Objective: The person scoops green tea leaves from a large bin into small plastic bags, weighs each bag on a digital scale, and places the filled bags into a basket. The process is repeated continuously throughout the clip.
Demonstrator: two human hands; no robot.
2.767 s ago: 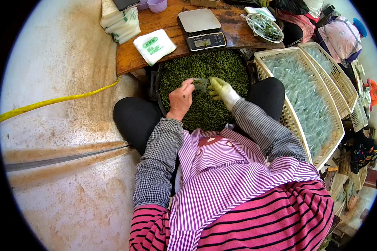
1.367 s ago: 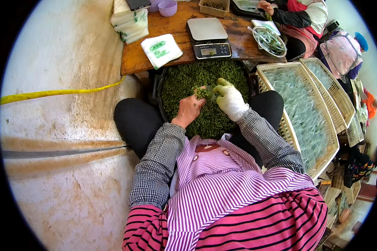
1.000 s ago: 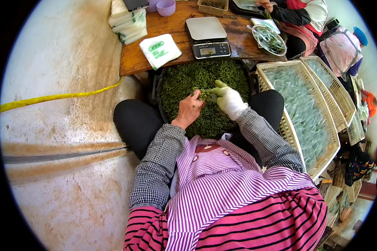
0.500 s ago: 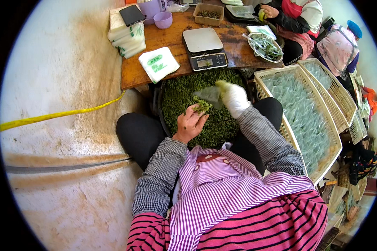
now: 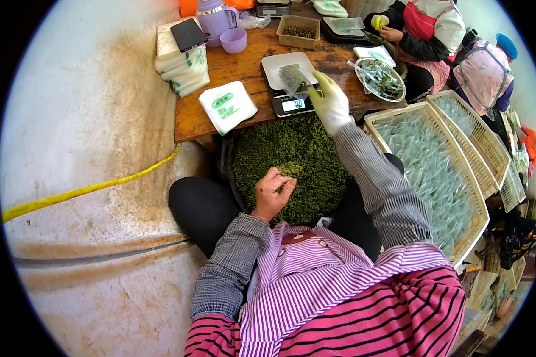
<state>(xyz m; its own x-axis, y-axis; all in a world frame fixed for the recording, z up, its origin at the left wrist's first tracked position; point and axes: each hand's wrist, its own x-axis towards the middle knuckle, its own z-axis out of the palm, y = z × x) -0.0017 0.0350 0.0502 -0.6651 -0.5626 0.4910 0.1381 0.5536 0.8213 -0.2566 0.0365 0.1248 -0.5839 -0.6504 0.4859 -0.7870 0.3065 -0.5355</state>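
A round tub (image 5: 227, 168) full of green peppercorns (image 5: 298, 202) stands between my knees. Over it my left hand (image 5: 272, 195) is closed, with blurred green peppercorns (image 5: 289, 169) at its fingertips. My right hand (image 5: 332, 107), in a white and yellowish glove, reaches over the table's near edge. Its thumb and fingers are apart at the side of a small clear bag (image 5: 293, 78) partly filled with green peppercorns. That bag rests on the pan of a digital scale (image 5: 272, 66), whose display is lit.
On the wooden table (image 5: 244, 65) are flat printed bags (image 5: 227, 107), stacked bags (image 5: 184, 74), a phone (image 5: 189, 35), a purple jug (image 5: 215, 21), a cup (image 5: 233, 40) and a basket (image 5: 380, 80). Crates (image 5: 458, 241) of filled bags stand right. Another person (image 5: 420, 35) works far right.
My right hand has moved up and forward, bringing the bag from above the tub onto the scale pan. The scale display has lit up. My left hand stays over the tub, its fingers more curled.
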